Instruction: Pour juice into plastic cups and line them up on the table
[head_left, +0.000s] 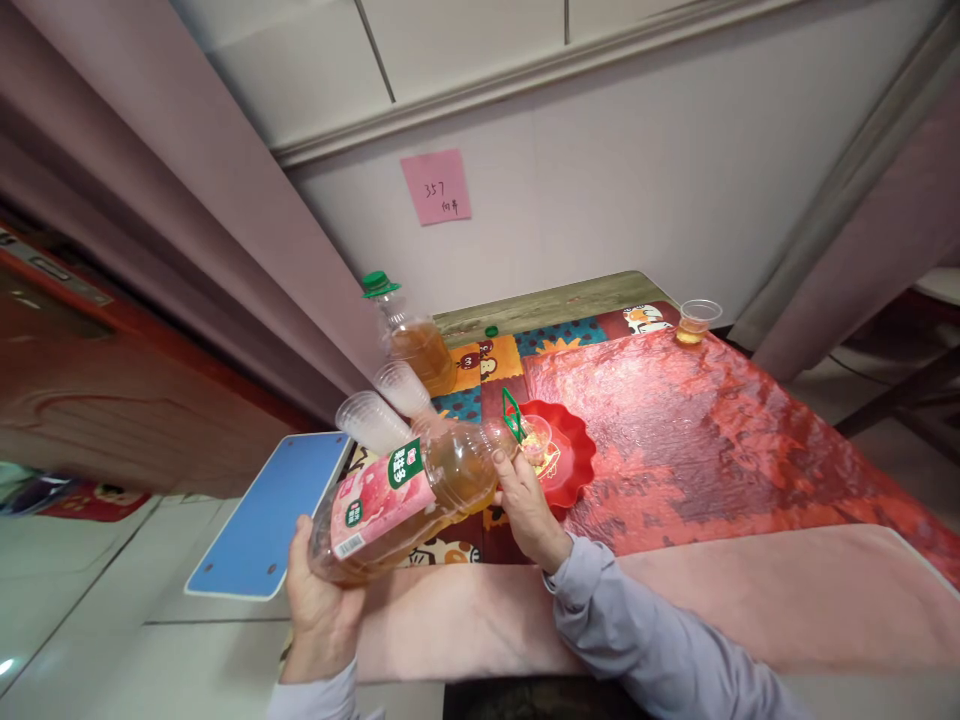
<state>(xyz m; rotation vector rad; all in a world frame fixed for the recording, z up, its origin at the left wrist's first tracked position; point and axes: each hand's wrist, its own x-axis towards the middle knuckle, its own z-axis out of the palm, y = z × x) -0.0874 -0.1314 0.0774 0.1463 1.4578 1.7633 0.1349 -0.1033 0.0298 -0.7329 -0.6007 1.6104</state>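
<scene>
Two hands hold one large clear bottle (420, 500) in the head view, tipped onto its side above the near left part of the worktop (675, 430). The left hand (324, 605) cups the base, thumb up along its side; the right hand (526, 505) is closed around the neck, thumb on top. Amber liquid lies inside the bottle, a pink label with a green patch wraps its body, and a green ring handle (512, 413) stands out at the neck. The mouth end points toward a small clear cup (537, 440) sitting in a red scalloped dish (579, 468); whether liquid is running cannot be told. Just behind the held bottle are two stacks of clear plastic cups, a nearer stack (367, 421) and a farther stack (403, 387). Past them stands a second bottle (421, 355), upright, green-capped and partly full of amber liquid. A loose green cap (491, 331) lies near the back edge. At the far right corner stands another cup (694, 322) with a little amber liquid. On the wall hangs a pink note (436, 188) marked 357.
</scene>
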